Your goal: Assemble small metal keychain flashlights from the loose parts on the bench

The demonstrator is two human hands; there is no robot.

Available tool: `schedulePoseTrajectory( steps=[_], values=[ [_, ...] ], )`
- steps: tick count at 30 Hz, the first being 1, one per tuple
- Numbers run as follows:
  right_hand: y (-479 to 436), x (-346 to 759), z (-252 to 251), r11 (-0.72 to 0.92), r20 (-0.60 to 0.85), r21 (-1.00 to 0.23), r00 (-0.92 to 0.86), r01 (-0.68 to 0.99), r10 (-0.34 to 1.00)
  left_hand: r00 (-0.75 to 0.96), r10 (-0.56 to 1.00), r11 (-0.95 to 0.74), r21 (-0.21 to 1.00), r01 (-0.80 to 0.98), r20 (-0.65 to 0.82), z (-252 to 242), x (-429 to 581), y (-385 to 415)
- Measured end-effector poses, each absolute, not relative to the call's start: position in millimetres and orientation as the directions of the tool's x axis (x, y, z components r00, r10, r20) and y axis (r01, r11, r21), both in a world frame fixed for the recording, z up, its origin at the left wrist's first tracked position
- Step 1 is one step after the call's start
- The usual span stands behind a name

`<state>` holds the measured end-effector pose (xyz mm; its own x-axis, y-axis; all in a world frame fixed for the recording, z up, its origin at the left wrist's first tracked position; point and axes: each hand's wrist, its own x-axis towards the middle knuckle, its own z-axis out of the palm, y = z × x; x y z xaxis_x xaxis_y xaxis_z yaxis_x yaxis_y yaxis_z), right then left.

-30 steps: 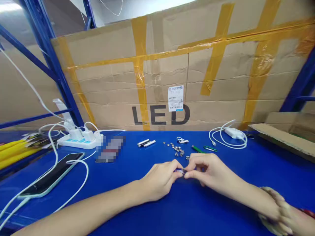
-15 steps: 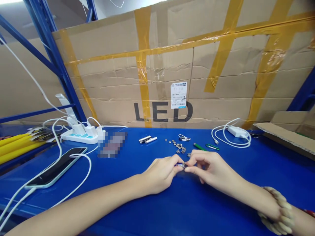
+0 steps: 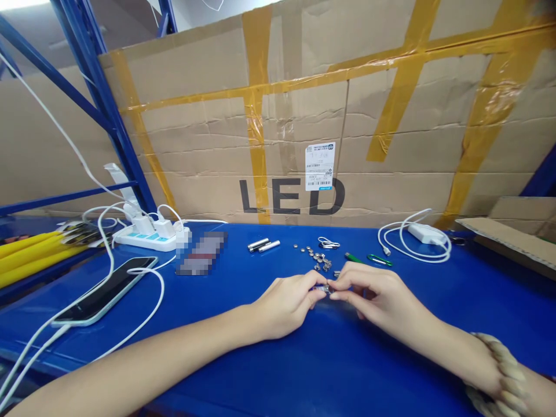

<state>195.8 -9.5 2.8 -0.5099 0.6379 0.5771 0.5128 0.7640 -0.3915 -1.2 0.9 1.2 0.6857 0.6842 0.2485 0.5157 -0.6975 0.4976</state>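
Note:
My left hand [image 3: 289, 304] is closed in a pinch on a small clear-and-silver piece [image 3: 320, 288], mostly covered by the fingers. Opposite it, my right hand [image 3: 373, 289] pinches a small dark metal part [image 3: 329, 289] at the right end of that piece. Both sets of fingertips nearly meet just above the blue table. Behind them lie several small round metal discs, like button cells [image 3: 319, 256]. A green tool or tube [image 3: 354, 258] and a green carabiner [image 3: 379, 260] rest beyond my right hand.
Silver tubes [image 3: 269, 246] and a looped white cord [image 3: 328, 242] lie farther back. At left are a charging phone [image 3: 106, 289] with cables and a power strip [image 3: 145, 238]. A white adapter [image 3: 428, 234] lies back right. A tall cardboard box [image 3: 208, 150] stands behind the blue table [image 3: 278, 370].
The view has shifted slightly, so the table items appear a little farther right. Both hands keep their pinch on the small piece, with only slight fingertip movement.

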Motion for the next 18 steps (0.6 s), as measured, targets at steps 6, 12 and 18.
schedulePoseTrajectory(
  steps=[6,12,18],
  values=[
    [-8.9,200.1,-0.4,0.835,0.632,-0.28,-0.563,0.474,0.532,0.692,0.683,-0.697,0.494,0.519,0.236,2.0,-1.2,0.2],
    [-8.1,200.4,-1.3,0.846,0.645,-0.269,-0.567,0.46,0.513,0.702,0.673,-0.707,0.48,0.519,0.232,2.3,-1.1,-0.7],
    [-7.9,200.2,1.7,0.832,0.608,-0.299,-0.578,0.468,0.544,0.701,0.678,-0.705,0.467,0.533,0.223,3.6,-1.2,-1.1]
  ],
)
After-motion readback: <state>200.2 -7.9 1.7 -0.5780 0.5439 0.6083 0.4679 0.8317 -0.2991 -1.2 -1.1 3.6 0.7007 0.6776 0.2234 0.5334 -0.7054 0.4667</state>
